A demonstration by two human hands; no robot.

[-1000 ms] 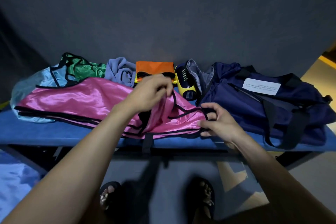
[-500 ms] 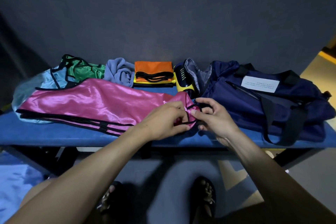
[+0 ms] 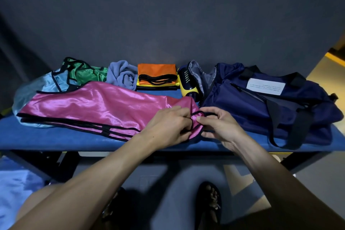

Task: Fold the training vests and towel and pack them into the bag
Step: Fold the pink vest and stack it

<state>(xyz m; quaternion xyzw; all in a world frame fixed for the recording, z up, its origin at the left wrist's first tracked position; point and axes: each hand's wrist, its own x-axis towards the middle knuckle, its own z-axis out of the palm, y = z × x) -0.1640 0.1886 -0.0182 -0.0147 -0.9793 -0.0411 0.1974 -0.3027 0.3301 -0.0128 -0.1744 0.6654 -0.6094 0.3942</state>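
Observation:
A shiny pink vest [image 3: 97,106] with black trim lies folded lengthwise along the blue bench [image 3: 56,140]. My left hand [image 3: 168,127] and my right hand [image 3: 218,127] meet at its right end, both pinching the pink cloth and its black strap. Behind it lie a light blue vest [image 3: 37,87], a green vest [image 3: 87,73], a crumpled lilac towel [image 3: 123,74] and a folded orange vest [image 3: 156,70] on a yellow one [image 3: 141,83]. The navy bag [image 3: 261,102] sits at the right, its mouth open toward the left.
A yellow and black bottle [image 3: 188,84] lies at the bag's mouth. A white label [image 3: 265,86] is on the bag's top and black straps hang down its front. A dark wall stands right behind the bench. My sandalled feet show below the bench edge.
My left hand came down from the middle of the pink vest to its right end, laying the cloth over. Both hands now meet there on the strap.

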